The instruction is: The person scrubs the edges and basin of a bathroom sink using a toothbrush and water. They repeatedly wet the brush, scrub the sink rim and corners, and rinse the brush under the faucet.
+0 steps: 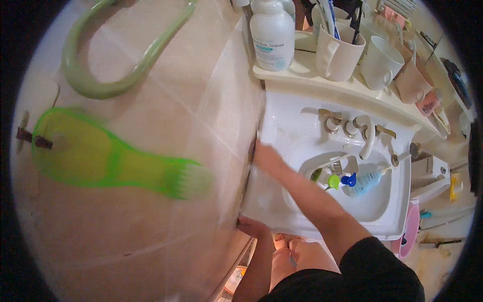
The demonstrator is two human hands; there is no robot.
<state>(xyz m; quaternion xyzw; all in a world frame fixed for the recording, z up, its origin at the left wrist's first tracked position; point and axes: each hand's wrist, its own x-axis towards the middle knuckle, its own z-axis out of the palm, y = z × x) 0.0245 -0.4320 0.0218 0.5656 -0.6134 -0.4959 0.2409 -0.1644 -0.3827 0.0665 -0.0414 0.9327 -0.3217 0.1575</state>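
Note:
My right hand [267, 154] reaches over the white washbasin [281, 120] to its left side, where the rim meets the tiled wall [162, 132]. Near the basin's front left corner is my left hand [252, 226], low against the same wall. The fingertips of both hands are hidden or blurred, so whether either holds something cannot be told. In the bowl, a light-blue pump bottle [365, 183] lies tilted beside a green cap [333, 182], a blue pump head [348, 179] and a brush [336, 166]. A curved spout [366, 141] stands at the back between lever handles [385, 131].
A ledge [339, 90] behind the basin bears a white bottle [272, 41], a pink mug with toothbrushes [337, 56] and a white mug [381, 64]. A translucent green plastic utensil [83, 151] and a green hose-like loop [105, 88] are on the wall side. A pink basin [409, 230] is at right.

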